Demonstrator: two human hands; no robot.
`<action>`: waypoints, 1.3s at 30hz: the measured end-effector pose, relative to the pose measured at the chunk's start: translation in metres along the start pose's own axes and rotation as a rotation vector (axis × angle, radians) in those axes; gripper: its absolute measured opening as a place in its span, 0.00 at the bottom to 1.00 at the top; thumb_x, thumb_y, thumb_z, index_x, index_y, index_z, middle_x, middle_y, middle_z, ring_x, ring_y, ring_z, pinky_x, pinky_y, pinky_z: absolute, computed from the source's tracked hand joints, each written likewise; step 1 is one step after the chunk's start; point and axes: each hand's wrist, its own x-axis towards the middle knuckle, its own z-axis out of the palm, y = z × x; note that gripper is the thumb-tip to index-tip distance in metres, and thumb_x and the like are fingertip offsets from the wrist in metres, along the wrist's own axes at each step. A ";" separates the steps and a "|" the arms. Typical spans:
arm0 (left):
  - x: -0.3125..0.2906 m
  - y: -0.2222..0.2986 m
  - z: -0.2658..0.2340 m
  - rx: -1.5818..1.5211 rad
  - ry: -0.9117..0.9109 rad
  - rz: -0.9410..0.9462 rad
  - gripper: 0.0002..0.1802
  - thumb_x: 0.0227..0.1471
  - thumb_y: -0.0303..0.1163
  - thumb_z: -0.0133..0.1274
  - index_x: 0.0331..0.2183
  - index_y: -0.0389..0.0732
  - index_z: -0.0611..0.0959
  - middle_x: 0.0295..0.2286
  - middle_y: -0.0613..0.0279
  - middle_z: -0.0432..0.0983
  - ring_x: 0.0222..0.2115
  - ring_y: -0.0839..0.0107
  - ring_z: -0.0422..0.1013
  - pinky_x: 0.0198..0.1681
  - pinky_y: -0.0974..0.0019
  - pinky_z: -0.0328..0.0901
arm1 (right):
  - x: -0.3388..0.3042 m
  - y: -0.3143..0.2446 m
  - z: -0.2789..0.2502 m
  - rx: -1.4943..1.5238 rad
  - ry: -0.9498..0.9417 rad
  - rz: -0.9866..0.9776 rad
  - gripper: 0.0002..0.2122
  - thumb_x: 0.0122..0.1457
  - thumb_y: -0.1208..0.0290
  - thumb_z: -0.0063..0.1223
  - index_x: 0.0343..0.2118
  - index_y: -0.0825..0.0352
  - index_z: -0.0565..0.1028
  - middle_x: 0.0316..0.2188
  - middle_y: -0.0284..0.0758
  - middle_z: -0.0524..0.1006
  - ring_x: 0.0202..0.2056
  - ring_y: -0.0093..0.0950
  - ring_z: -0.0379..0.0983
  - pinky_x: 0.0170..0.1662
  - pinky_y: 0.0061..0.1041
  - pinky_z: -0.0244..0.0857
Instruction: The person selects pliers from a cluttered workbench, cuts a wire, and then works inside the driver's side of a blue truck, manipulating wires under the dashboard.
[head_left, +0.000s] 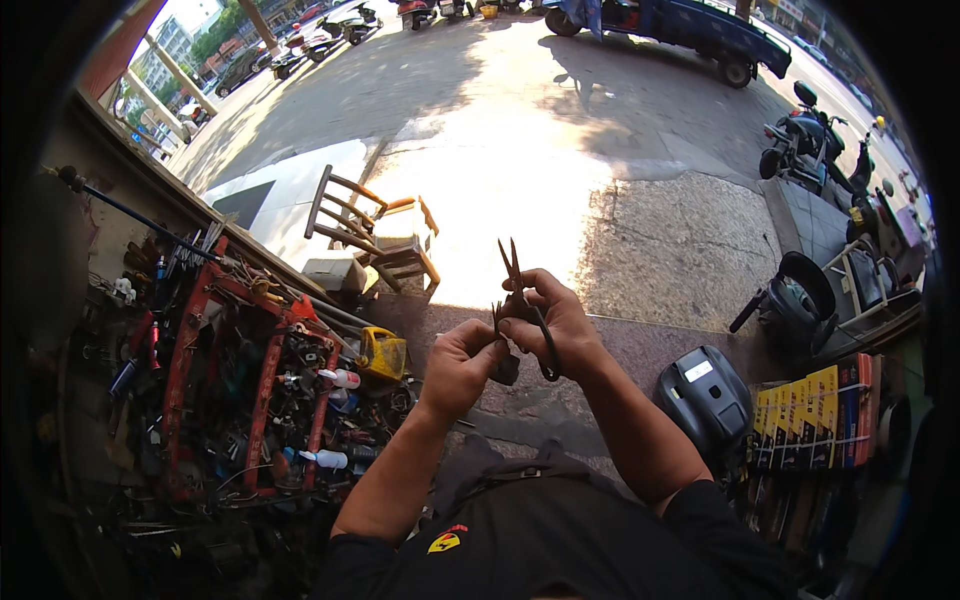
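My right hand point(562, 328) is closed on a pair of dark scissors point(512, 268). Their slim blades point away from me and stand slightly apart, and a handle loop hangs below the fingers. Close beside it, my left hand point(457, 368) pinches a small dark piece point(506, 371) with thin ends sticking up past the fingertips. Its exact kind is too small and too covered to make out. Both hands are held in front of my body, the fingertips almost touching.
At left, a red metal rack point(265, 400) stands amid cluttered tools and bottles, with a yellow jug point(382, 354) beside it. A wooden chair point(345, 215) is ahead. To the right are a black case point(704, 392), stacked yellow boxes point(800, 420) and parked scooters point(805, 140).
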 end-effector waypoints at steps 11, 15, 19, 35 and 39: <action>0.020 -0.008 -0.033 -0.189 -0.029 -0.146 0.05 0.57 0.27 0.53 0.31 0.35 0.78 0.21 0.65 0.75 0.20 0.78 0.70 0.25 0.73 0.66 | 0.024 0.011 0.011 -0.015 0.141 0.066 0.17 0.52 0.78 0.60 0.44 0.71 0.68 0.24 0.29 0.72 0.25 0.17 0.69 0.25 0.18 0.62; 0.037 -0.012 -0.050 -0.237 0.002 -0.107 0.04 0.57 0.26 0.52 0.31 0.35 0.77 0.21 0.64 0.75 0.20 0.78 0.70 0.26 0.73 0.67 | 0.043 0.016 0.020 -0.048 0.191 0.085 0.16 0.53 0.79 0.59 0.44 0.71 0.68 0.24 0.30 0.72 0.23 0.17 0.68 0.24 0.18 0.61; 0.062 -0.016 -0.071 -0.185 0.035 -0.044 0.03 0.56 0.24 0.51 0.30 0.35 0.76 0.22 0.63 0.75 0.21 0.78 0.71 0.27 0.73 0.68 | 0.067 0.025 0.032 -0.071 0.228 0.056 0.16 0.54 0.76 0.58 0.44 0.71 0.68 0.24 0.31 0.73 0.21 0.16 0.67 0.22 0.18 0.59; 0.122 -0.018 -0.143 -0.049 0.099 0.215 0.03 0.54 0.19 0.51 0.32 0.37 0.75 0.23 0.71 0.71 0.22 0.86 0.65 0.23 0.78 0.59 | 0.107 0.036 0.071 -0.616 0.056 0.260 0.15 0.57 0.62 0.59 0.39 0.69 0.72 0.22 0.39 0.74 0.24 0.27 0.69 0.29 0.29 0.64; 0.121 -0.018 -0.151 -0.064 0.083 0.215 0.03 0.54 0.20 0.51 0.32 0.38 0.75 0.22 0.71 0.71 0.22 0.86 0.64 0.23 0.78 0.59 | 0.115 0.033 0.078 -0.677 0.053 0.263 0.15 0.56 0.61 0.59 0.37 0.69 0.73 0.19 0.40 0.73 0.22 0.28 0.67 0.28 0.31 0.62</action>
